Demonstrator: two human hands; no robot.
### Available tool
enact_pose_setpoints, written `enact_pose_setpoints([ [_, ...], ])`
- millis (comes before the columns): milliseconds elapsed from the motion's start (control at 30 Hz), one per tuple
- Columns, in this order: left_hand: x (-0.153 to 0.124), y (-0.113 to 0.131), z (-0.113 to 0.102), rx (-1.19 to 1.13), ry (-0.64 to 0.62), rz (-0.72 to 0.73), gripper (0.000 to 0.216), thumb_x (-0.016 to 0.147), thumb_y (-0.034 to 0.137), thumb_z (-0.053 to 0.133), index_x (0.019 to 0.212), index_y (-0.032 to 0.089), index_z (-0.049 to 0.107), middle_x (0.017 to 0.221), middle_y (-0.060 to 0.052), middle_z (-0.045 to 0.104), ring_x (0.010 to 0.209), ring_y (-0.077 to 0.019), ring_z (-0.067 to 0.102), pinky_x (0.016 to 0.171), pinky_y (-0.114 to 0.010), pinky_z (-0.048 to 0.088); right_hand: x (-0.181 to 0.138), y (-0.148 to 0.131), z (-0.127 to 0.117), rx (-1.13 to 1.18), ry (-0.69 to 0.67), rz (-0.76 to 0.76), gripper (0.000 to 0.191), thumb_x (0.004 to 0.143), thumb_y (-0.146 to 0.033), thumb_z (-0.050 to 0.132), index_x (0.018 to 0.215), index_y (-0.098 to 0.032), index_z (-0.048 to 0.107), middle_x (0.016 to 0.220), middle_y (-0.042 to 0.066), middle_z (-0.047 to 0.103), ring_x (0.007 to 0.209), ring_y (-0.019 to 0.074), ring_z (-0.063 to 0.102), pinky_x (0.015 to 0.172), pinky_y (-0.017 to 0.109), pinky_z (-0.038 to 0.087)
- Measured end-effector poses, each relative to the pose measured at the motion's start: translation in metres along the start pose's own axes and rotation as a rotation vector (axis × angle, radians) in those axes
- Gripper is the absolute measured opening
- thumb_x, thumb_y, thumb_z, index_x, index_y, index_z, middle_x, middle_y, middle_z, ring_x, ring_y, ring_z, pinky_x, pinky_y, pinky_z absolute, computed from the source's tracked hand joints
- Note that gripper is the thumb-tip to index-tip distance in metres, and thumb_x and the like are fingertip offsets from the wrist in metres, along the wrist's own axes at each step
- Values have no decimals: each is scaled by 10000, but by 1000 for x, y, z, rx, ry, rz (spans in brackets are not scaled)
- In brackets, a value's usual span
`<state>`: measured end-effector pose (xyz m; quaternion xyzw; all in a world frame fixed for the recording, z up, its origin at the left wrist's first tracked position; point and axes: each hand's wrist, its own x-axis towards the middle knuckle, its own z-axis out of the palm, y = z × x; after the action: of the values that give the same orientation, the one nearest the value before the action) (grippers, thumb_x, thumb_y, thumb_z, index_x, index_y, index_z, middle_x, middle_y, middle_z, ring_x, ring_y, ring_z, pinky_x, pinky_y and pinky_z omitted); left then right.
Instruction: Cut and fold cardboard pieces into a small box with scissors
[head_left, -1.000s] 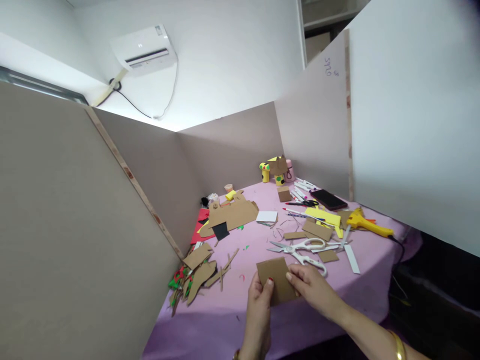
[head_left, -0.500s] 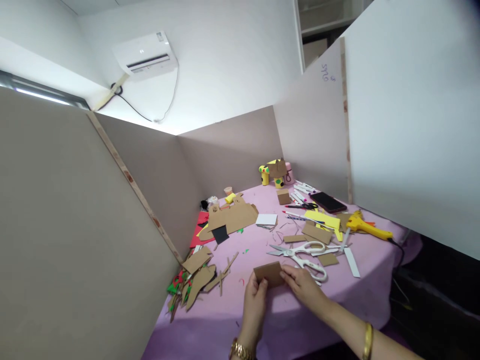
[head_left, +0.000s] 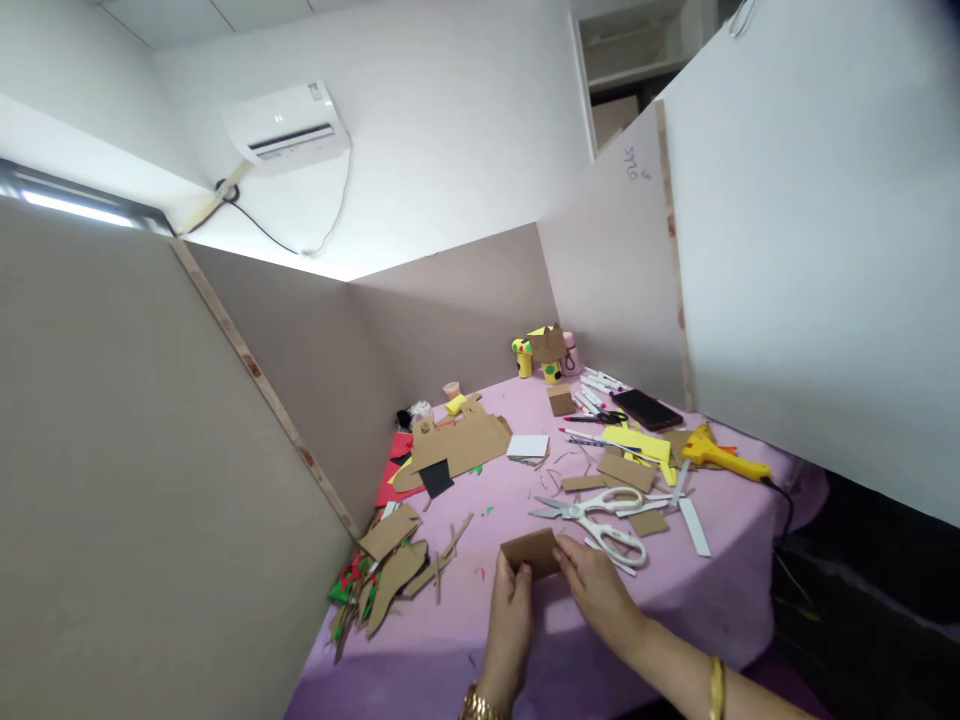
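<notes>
A small brown piece of cardboard is held between both hands above the front of the table. My left hand grips its left and lower edge, thumb on the near face. On the right edge, my right hand pinches the cardboard with thumb and fingers. White-handled scissors lie spread on the cloth just beyond my right hand. Cardboard offcuts and a white strip lie around the scissors.
A yellow glue gun with a cord sits at the right, near a black phone and several markers. Scrap cardboard is heaped at the left edge. Large cardboard shapes and yellow figures stand farther back. Partition panels enclose the table.
The view has tilted up and shifted slightly. Both hands keep hold of the cardboard, with the right hand's grip a little changed; the things on the table stay put.
</notes>
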<state>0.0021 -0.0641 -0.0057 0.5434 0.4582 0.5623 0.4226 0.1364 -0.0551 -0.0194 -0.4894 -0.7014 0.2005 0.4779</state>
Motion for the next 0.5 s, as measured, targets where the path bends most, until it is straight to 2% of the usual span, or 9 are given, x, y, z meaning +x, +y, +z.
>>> enact_pose_setpoints([
  [300,9,0,-3,-116,-67,-93,364,719,285,600,1062,163,586,1071,-113,646,1023,-241,560,930,-370,382,7,7,-2,132,-126,72,168,903,-279,512,992,-168,600,974,32,649,769,144,632,685,329,533],
  [400,7,5,0,-176,-113,-143,374,699,313,624,1040,161,602,1030,-115,668,951,-244,597,876,-375,421,8,4,-10,200,-168,113,172,900,-281,517,991,-160,599,961,30,649,761,145,634,674,328,534],
  [500,-1,13,5,-231,-172,-216,392,682,327,649,1032,153,613,982,-118,686,898,-255,621,817,-381,453,4,0,-22,312,-229,150,176,897,-291,523,943,-141,603,864,7,650,672,124,627,603,291,529],
])
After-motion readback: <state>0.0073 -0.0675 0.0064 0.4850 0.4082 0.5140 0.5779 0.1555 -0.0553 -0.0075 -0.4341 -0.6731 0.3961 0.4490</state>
